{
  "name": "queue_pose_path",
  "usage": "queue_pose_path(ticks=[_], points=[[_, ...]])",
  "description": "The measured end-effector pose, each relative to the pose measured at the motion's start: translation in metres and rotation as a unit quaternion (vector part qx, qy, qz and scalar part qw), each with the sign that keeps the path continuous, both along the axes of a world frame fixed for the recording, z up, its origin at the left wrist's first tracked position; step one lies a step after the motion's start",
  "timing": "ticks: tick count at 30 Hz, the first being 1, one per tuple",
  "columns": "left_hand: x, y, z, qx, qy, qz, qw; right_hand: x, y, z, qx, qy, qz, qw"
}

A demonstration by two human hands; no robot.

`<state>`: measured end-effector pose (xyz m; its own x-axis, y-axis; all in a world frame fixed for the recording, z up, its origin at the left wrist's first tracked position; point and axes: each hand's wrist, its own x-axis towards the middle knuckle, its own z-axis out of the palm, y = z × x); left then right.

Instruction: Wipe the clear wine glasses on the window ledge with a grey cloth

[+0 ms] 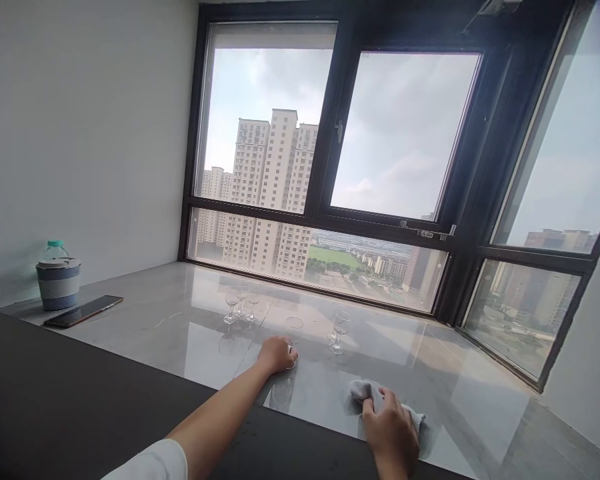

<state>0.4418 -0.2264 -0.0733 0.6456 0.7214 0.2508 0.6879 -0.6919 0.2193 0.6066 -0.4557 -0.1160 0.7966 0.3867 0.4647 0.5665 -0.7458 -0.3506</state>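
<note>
- Left hand: we are gripping the lower part of a stemmed glass, fingers curled inward. The glass is standing upright near the ledge's front edge; the hand is hiding its foot, so we cannot tell whether it is bearing on the surface.
- Right hand: we are pinching a crumpled grey cloth between thumb and bent fingers, low over the ledge. The cloth is lying apart from the glass.
- Step in hand: we are, in our judgement, steadying the glass while having the cloth ready.
- Next move: in our judgement, it is calling for a light, firm hold on the stem and level handling, clear of the other glassware.
- Beyond the hands: two glasses are standing close together to the right, and three glasses are forming a cluster to the left.
- Far left: a phone is lying flat, just beside a lidded cup; a green-capped bottle is standing behind the cup.
- Surround: the glossy ledge is extending to a dark window frame, with tower blocks showing outside.
</note>
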Motion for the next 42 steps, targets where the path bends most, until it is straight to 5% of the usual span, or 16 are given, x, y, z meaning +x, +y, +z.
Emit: queue_pose_path(ticks=[42], points=[[0.001,0.002,-0.004,-0.014,-0.01,0.005,1.0,0.005,0.001,-0.01,0.007,-0.03,0.002,1.0]])
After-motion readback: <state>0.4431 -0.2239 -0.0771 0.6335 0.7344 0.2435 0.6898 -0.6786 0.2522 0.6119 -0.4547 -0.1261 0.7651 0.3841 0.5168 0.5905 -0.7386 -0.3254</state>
